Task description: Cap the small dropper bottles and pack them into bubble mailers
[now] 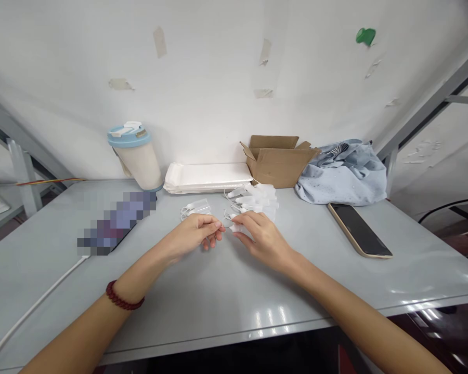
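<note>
Small white tapered piece (233,228) sits between the two hands, just above or on the grey surface (218,306) (contact underneath cannot be told). Long axis runs roughly left-right; tapered tip points left, toward the left hand. Rest of its body is hidden by the fingers of the right hand (264,240), whose thumb and fingertips close on it. Left hand (197,232): thumb and index pinched together, on a thin cord (226,227) leading to the tip.

Just beyond the right hand, partly covered by it: a pile of similar translucent pieces (259,195), most tips leftward, cords trailing. Smaller corded group (199,206) lies behind the left hand. Flat white packages (208,176) and an open cardboard box (283,169) back the pile. Farther out: blue-lidded cup (138,158) and cabled phone (117,223) at left; blue cloth bundle (343,174) and dark-screened phone (359,231) at right.
</note>
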Demonstrator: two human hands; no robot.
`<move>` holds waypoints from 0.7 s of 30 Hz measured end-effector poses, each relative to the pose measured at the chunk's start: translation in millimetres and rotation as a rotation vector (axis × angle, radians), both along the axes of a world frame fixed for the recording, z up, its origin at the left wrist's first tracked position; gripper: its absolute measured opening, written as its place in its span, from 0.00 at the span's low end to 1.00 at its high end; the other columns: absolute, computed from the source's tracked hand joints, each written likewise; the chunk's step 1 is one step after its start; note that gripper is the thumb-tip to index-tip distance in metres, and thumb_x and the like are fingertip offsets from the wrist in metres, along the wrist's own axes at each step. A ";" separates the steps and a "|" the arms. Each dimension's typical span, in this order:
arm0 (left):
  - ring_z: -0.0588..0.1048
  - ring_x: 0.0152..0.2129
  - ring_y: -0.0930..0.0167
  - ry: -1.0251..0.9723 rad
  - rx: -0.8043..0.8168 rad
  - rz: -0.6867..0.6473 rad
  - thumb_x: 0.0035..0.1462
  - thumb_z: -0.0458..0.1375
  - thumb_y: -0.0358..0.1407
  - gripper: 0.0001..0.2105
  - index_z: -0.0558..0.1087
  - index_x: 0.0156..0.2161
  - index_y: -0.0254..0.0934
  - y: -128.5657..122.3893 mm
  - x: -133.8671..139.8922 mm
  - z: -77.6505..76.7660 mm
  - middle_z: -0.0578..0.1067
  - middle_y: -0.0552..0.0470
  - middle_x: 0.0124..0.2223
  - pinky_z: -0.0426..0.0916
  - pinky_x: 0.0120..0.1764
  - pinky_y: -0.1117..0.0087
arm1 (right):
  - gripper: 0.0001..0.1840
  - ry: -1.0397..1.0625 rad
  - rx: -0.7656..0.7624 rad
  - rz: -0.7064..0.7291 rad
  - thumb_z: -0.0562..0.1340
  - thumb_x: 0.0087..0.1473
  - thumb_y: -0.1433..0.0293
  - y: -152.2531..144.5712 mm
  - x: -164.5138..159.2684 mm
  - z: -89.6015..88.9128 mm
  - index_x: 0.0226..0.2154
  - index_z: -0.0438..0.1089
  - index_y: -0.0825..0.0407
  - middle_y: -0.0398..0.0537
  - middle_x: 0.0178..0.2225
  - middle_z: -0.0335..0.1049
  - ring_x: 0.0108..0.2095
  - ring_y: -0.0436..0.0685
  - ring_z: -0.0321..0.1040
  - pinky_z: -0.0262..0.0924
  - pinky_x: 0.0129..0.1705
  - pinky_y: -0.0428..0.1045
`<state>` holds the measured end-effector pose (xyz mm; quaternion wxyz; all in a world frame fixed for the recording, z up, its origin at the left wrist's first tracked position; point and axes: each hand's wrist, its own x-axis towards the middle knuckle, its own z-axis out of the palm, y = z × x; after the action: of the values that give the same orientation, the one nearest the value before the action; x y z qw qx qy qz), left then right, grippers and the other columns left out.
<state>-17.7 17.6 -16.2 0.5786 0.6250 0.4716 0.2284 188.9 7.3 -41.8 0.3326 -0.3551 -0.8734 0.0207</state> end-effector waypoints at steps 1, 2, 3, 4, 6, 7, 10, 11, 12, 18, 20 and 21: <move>0.69 0.23 0.74 -0.006 -0.014 -0.002 0.55 0.54 0.49 0.18 0.71 0.34 0.33 -0.8 0.6 0.7 0.72 0.52 0.30 0.63 0.27 0.71 | 0.10 0.000 0.000 0.000 0.56 0.59 0.74 -0.3 -0.1 0.2 0.44 0.64 0.53 0.53 0.39 0.72 0.40 0.58 0.69 0.62 0.39 0.53; 0.69 0.23 0.74 -0.006 -0.025 -0.004 0.55 0.54 0.49 0.18 0.71 0.34 0.34 -1.5 1.2 1.4 0.72 0.52 0.30 0.63 0.27 0.71 | 0.10 0.001 0.002 -0.002 0.56 0.59 0.74 -0.6 -0.2 0.4 0.44 0.64 0.53 0.53 0.39 0.72 0.40 0.58 0.69 0.62 0.39 0.53; 0.69 0.23 0.74 -0.004 -0.031 -0.004 0.55 0.54 0.49 0.18 0.71 0.34 0.34 -2.1 1.6 2.1 0.72 0.52 0.30 0.63 0.27 0.71 | 0.10 -0.001 0.002 -0.002 0.56 0.58 0.74 -0.8 -0.2 0.6 0.44 0.64 0.53 0.53 0.39 0.72 0.40 0.58 0.69 0.62 0.40 0.53; 0.69 0.23 0.74 -0.002 -0.034 -0.003 0.55 0.54 0.49 0.18 0.71 0.34 0.34 -2.5 2.0 2.6 0.72 0.52 0.29 0.63 0.27 0.71 | 0.10 -0.002 0.005 -0.002 0.57 0.58 0.75 -1.0 -0.2 0.8 0.44 0.64 0.53 0.53 0.39 0.72 0.40 0.58 0.69 0.62 0.40 0.53; 0.69 0.23 0.74 -0.004 -0.038 0.000 0.55 0.54 0.49 0.18 0.71 0.34 0.34 -2.9 2.4 3.1 0.71 0.52 0.29 0.63 0.27 0.71 | 0.10 -0.004 0.013 0.001 0.57 0.58 0.75 -1.3 -0.1 1.1 0.44 0.65 0.53 0.52 0.39 0.72 0.41 0.58 0.69 0.61 0.40 0.52; 0.69 0.23 0.74 -0.009 -0.039 0.001 0.55 0.54 0.49 0.18 0.70 0.33 0.34 -3.0 2.5 3.0 0.71 0.52 0.29 0.63 0.27 0.71 | 0.10 -0.003 0.017 0.002 0.57 0.58 0.75 -1.3 0.0 1.1 0.44 0.65 0.53 0.52 0.39 0.72 0.41 0.58 0.69 0.61 0.40 0.52; 0.69 0.23 0.74 -0.022 -0.051 0.000 0.55 0.54 0.48 0.17 0.71 0.33 0.34 -2.7 2.8 2.5 0.71 0.53 0.29 0.62 0.27 0.71 | 0.08 0.002 0.029 0.001 0.57 0.58 0.74 -1.4 -0.1 1.2 0.42 0.65 0.53 0.52 0.38 0.73 0.40 0.57 0.69 0.61 0.39 0.52; 0.69 0.23 0.74 -0.025 -0.055 0.002 0.55 0.54 0.48 0.17 0.71 0.33 0.34 -2.5 2.9 2.4 0.71 0.53 0.29 0.62 0.27 0.71 | 0.08 0.001 0.032 0.003 0.57 0.58 0.74 -1.4 -0.1 1.3 0.42 0.65 0.53 0.52 0.38 0.73 0.39 0.57 0.69 0.61 0.39 0.52; 0.69 0.22 0.75 -0.026 -0.058 0.004 0.55 0.54 0.48 0.16 0.71 0.33 0.34 -2.4 3.0 2.3 0.71 0.53 0.29 0.62 0.27 0.71 | 0.07 0.000 0.037 0.006 0.57 0.58 0.75 -1.3 -0.2 1.3 0.41 0.65 0.54 0.52 0.38 0.73 0.38 0.57 0.69 0.61 0.39 0.52; 0.68 0.23 0.75 -0.051 -0.069 0.009 0.57 0.54 0.46 0.15 0.71 0.34 0.33 -2.5 3.0 2.6 0.71 0.53 0.29 0.62 0.28 0.71 | 0.07 -0.002 0.055 0.020 0.57 0.58 0.75 -0.6 -0.1 0.7 0.41 0.65 0.54 0.51 0.37 0.73 0.38 0.57 0.69 0.60 0.39 0.52; 0.68 0.23 0.75 -0.055 -0.072 0.010 0.57 0.54 0.46 0.16 0.71 0.34 0.33 -2.8 2.8 2.4 0.71 0.53 0.29 0.61 0.28 0.71 | 0.07 -0.009 0.055 0.021 0.57 0.58 0.75 -0.4 0.0 0.4 0.41 0.65 0.53 0.51 0.37 0.73 0.38 0.56 0.69 0.60 0.39 0.51; 0.68 0.23 0.75 -0.057 -0.072 0.013 0.57 0.54 0.46 0.16 0.71 0.34 0.33 -3.0 2.8 2.4 0.71 0.53 0.29 0.61 0.28 0.71 | 0.07 -0.013 0.057 0.025 0.57 0.58 0.75 -0.3 0.1 0.2 0.40 0.65 0.53 0.51 0.37 0.73 0.38 0.56 0.69 0.60 0.39 0.51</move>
<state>-14.9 14.6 -13.8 0.6125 0.5937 0.4672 0.2326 189.0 7.0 -41.5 0.3365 -0.3348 -0.8801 -0.0026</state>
